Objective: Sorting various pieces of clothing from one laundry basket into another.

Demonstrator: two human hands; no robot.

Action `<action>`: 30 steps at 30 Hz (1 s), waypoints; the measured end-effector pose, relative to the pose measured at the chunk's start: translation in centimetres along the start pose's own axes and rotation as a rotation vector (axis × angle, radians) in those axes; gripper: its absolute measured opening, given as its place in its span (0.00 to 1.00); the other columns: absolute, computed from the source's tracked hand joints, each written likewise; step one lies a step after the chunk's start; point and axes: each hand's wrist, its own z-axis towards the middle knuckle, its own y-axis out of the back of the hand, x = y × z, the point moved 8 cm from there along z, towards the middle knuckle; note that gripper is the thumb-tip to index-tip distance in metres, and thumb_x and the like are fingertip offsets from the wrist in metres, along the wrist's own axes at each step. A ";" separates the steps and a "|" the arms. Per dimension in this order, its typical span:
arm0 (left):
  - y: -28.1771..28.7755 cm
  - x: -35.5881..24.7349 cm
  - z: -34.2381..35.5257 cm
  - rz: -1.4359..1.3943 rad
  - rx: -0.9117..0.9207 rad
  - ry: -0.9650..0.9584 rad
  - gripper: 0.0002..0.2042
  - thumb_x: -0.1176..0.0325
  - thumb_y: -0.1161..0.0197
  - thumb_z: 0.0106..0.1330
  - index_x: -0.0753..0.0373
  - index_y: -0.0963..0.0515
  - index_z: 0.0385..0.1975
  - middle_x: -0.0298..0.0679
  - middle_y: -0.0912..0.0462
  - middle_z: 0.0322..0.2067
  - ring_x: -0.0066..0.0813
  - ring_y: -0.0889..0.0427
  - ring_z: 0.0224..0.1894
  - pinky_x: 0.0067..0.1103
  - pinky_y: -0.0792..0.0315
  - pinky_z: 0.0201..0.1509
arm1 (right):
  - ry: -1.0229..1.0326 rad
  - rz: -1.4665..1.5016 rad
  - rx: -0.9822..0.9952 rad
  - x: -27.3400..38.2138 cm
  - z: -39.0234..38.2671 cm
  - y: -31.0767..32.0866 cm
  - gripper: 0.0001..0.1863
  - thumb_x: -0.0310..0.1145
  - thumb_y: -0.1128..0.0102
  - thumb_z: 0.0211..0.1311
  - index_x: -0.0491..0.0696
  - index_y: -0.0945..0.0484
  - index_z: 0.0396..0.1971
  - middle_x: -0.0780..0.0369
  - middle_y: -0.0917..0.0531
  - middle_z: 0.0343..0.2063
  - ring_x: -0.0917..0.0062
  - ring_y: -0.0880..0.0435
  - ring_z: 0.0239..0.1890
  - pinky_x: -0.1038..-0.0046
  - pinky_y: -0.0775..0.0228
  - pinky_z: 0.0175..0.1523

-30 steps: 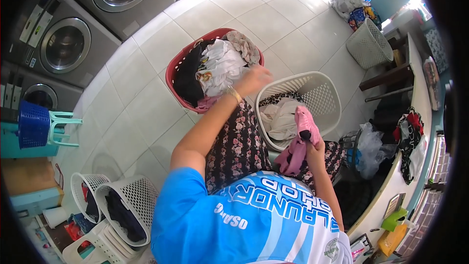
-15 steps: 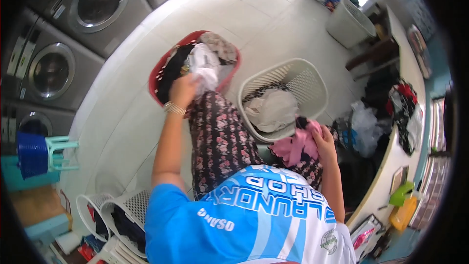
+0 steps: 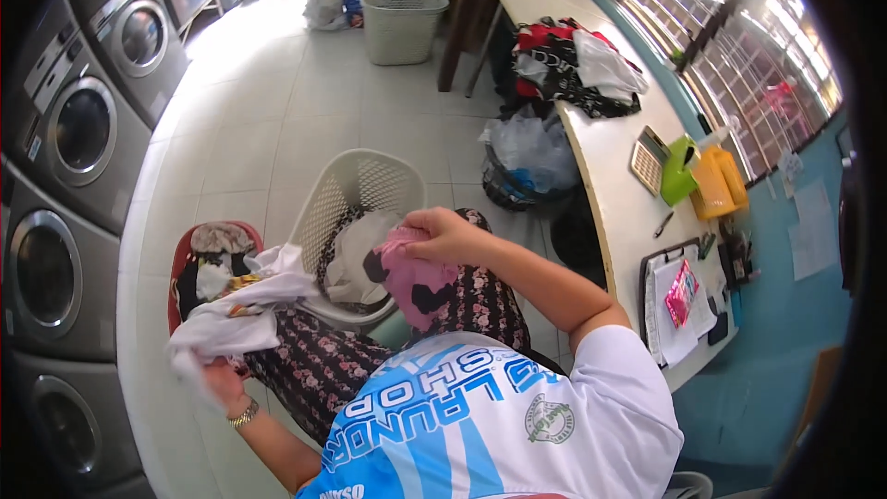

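My left hand (image 3: 223, 383), slightly smeared by motion, grips the lower end of a white garment (image 3: 245, 316) with a printed patch. The garment stretches across my left knee, beside a red laundry basket (image 3: 176, 300) full of clothes. Above my lap, my right hand (image 3: 439, 234) pinches the top of a pink piece of clothing (image 3: 420, 277) with black patches, which hangs down over my right thigh. Just ahead of it stands a cream laundry basket (image 3: 319, 212). A pale bundled cloth (image 3: 360, 254) and a dark patterned one lie in it.
Grey front-loading machines (image 3: 81, 129) line the left side. A white table (image 3: 591, 162) runs along the right, bearing a clothes pile (image 3: 577, 65), a calculator (image 3: 650, 164) and a clipboard (image 3: 661, 314). Beside it is a dark basket (image 3: 504, 180) with plastic bags. Another pale basket (image 3: 404, 28) stands farther back.
My view has swung to the right. My left hand has pulled the white garment out from the red basket toward me. My right hand has lifted the pink clothing from beside the cream basket.
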 end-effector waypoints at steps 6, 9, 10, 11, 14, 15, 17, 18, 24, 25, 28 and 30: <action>-4.6 -0.7 0.6 0.078 0.059 0.128 0.31 0.46 0.48 0.70 0.65 0.37 0.63 0.43 0.33 0.62 0.36 0.34 0.64 0.41 0.38 0.65 | -0.096 0.268 -0.042 0.7 -1.2 7.4 0.17 0.35 0.35 0.62 0.39 0.24 0.45 0.67 0.19 0.35 0.87 0.23 0.37 0.81 0.28 0.45; -8.2 -2.5 -0.3 -0.010 0.142 0.105 0.33 0.43 0.49 0.69 0.64 0.40 0.64 0.42 0.36 0.64 0.38 0.35 0.64 0.42 0.40 0.66 | -0.067 0.388 -0.107 0.6 -1.7 9.9 0.18 0.34 0.36 0.63 0.39 0.25 0.47 0.67 0.19 0.37 0.87 0.22 0.39 0.81 0.28 0.47; -9.7 -3.5 -0.7 -0.125 0.214 0.059 0.34 0.43 0.48 0.69 0.63 0.40 0.65 0.42 0.36 0.64 0.38 0.35 0.64 0.41 0.40 0.65 | -0.035 0.424 -0.122 0.7 -1.9 10.5 0.18 0.33 0.37 0.64 0.39 0.26 0.48 0.67 0.19 0.37 0.87 0.22 0.40 0.82 0.27 0.47; -11.2 -4.5 -1.2 -0.241 0.285 0.014 0.35 0.43 0.47 0.68 0.63 0.41 0.65 0.42 0.36 0.64 0.39 0.36 0.65 0.41 0.39 0.65 | -0.019 0.411 -0.135 0.6 -2.0 10.9 0.17 0.33 0.38 0.64 0.39 0.26 0.48 0.67 0.19 0.38 0.87 0.22 0.40 0.82 0.28 0.47; -15.0 -6.2 -1.3 0.450 0.372 -0.171 0.29 0.57 0.39 0.68 0.68 0.37 0.62 0.47 0.31 0.60 0.37 0.31 0.61 0.35 0.35 0.63 | -0.063 0.351 -0.201 0.0 -2.6 12.0 0.15 0.33 0.40 0.66 0.40 0.25 0.48 0.67 0.19 0.37 0.88 0.23 0.39 0.83 0.29 0.46; -15.6 -6.5 -1.1 0.884 0.288 -0.250 0.27 0.60 0.38 0.68 0.69 0.35 0.61 0.47 0.29 0.58 0.37 0.30 0.59 0.33 0.35 0.62 | -0.053 0.330 -0.183 0.2 -2.8 12.0 0.14 0.35 0.42 0.67 0.41 0.24 0.46 0.68 0.20 0.35 0.88 0.24 0.37 0.84 0.30 0.44; -16.2 -6.6 -0.7 0.801 0.177 -0.153 0.23 0.67 0.37 0.67 0.68 0.32 0.59 0.43 0.26 0.56 0.32 0.26 0.54 0.27 0.33 0.61 | -0.047 0.317 -0.213 0.4 -3.3 12.5 0.13 0.36 0.43 0.69 0.43 0.23 0.44 0.70 0.21 0.32 0.89 0.26 0.35 0.84 0.31 0.41; -16.9 -6.7 -0.8 0.647 0.187 -0.181 0.22 0.66 0.38 0.67 0.68 0.32 0.58 0.43 0.26 0.55 0.32 0.25 0.54 0.27 0.33 0.60 | -0.038 0.271 -0.177 0.6 -3.5 12.3 0.13 0.37 0.44 0.69 0.43 0.22 0.43 0.70 0.21 0.31 0.89 0.27 0.33 0.84 0.32 0.40; -18.6 -2.5 -1.6 0.328 0.175 0.229 0.30 0.50 0.48 0.72 0.71 0.37 0.61 0.44 0.27 0.57 0.34 0.26 0.58 0.29 0.34 0.64 | -0.047 0.113 -0.160 0.2 -5.5 12.9 0.14 0.38 0.45 0.69 0.42 0.21 0.39 0.70 0.22 0.28 0.89 0.28 0.31 0.83 0.33 0.36; -20.0 -2.0 -1.9 0.362 0.303 0.233 0.31 0.49 0.48 0.71 0.71 0.37 0.62 0.44 0.28 0.59 0.34 0.28 0.59 0.29 0.35 0.65 | -0.034 0.114 -0.165 0.1 -5.7 13.0 0.14 0.39 0.44 0.68 0.42 0.21 0.40 0.69 0.21 0.28 0.88 0.27 0.32 0.81 0.31 0.37; -22.7 -1.2 -2.7 0.419 0.451 0.243 0.33 0.47 0.50 0.71 0.70 0.40 0.64 0.44 0.32 0.62 0.34 0.31 0.62 0.29 0.38 0.67 | -0.054 0.072 -0.183 -0.3 -5.8 13.2 0.14 0.38 0.43 0.67 0.41 0.21 0.42 0.67 0.19 0.30 0.87 0.25 0.34 0.81 0.30 0.40; -25.4 -1.7 -3.1 0.326 0.629 0.219 0.34 0.47 0.49 0.71 0.70 0.42 0.65 0.45 0.33 0.62 0.34 0.31 0.62 0.29 0.38 0.67 | -0.019 0.059 -0.189 0.0 -5.7 13.5 0.14 0.37 0.43 0.67 0.40 0.21 0.41 0.66 0.19 0.31 0.87 0.25 0.35 0.81 0.30 0.40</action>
